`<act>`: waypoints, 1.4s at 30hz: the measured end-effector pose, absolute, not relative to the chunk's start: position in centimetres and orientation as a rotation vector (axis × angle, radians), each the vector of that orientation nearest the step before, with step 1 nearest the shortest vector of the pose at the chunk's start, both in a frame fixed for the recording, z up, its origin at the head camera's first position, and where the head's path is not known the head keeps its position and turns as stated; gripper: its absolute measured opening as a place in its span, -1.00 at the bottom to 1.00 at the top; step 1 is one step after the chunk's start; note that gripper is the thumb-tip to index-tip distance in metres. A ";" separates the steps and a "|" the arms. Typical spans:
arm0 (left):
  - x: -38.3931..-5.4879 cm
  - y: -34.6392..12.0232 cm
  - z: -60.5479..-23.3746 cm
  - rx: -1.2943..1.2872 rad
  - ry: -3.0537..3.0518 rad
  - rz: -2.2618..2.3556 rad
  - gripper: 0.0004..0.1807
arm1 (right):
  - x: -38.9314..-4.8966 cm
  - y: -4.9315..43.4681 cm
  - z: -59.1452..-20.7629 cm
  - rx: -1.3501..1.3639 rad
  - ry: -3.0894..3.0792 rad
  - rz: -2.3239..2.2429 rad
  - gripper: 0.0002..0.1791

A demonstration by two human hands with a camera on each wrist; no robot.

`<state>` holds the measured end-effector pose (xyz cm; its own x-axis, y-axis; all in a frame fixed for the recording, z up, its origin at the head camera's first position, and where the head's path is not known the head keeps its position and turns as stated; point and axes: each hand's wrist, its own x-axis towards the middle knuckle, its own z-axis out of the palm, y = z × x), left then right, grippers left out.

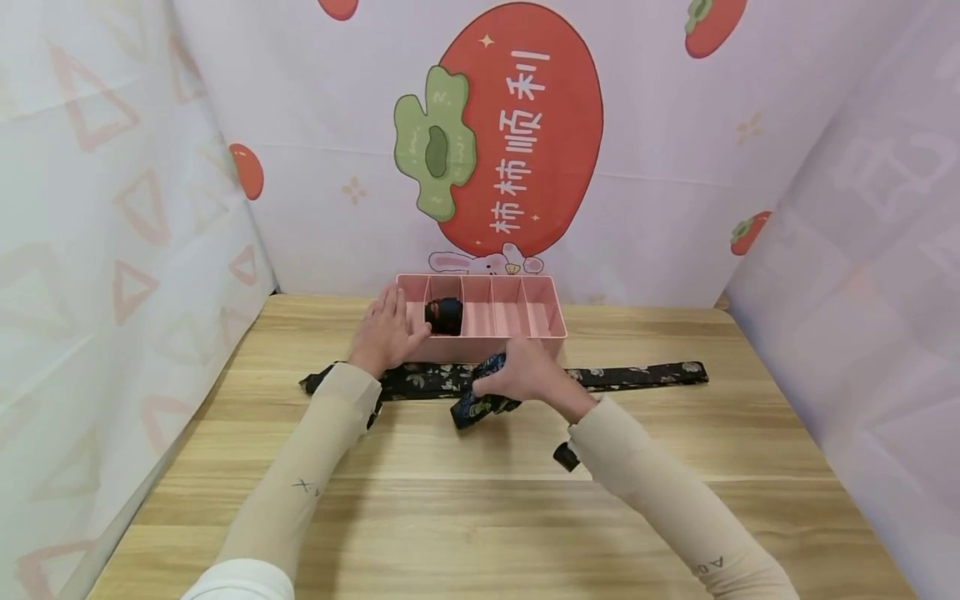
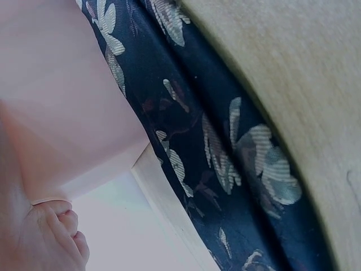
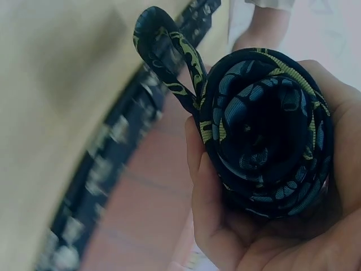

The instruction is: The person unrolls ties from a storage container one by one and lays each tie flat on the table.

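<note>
A pink box (image 1: 483,348) with several compartments stands at the back of the table, and my left hand (image 1: 384,331) holds its left end, thumb at the front rim. Curled fingers (image 2: 70,231) of that hand show beside the box wall in the left wrist view. My right hand (image 1: 525,371) grips a rolled dark blue necktie (image 3: 265,135) with a yellow-green pattern, just in front of the box; a loop of it sticks out of the roll. Another rolled dark necktie (image 1: 446,317) sits in the second compartment from the left.
A black necktie (image 1: 645,377) with pale flowers lies stretched left to right along the box's front, passing under both hands. The wooden tabletop (image 1: 465,517) reaches toward me. Patterned cloth (image 1: 660,225) hangs behind and at both sides.
</note>
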<state>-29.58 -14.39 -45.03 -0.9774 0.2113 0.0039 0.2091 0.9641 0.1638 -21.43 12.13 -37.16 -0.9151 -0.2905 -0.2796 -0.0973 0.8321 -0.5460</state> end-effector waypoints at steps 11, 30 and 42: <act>-29.6 -14.4 -45.0 0.315 3.092 0.270 0.06 | -20.9 12.2 -42.0 -0.149 2.642 -0.899 -0.47; -27.5 -13.6 -43.3 0.458 3.379 0.338 -0.11 | -20.3 11.1 -44.3 -0.098 2.684 -0.629 -0.44; -20.7 -10.5 -41.8 0.546 3.088 0.955 -0.91 | -20.2 12.2 -44.1 -0.202 2.729 -0.674 -0.25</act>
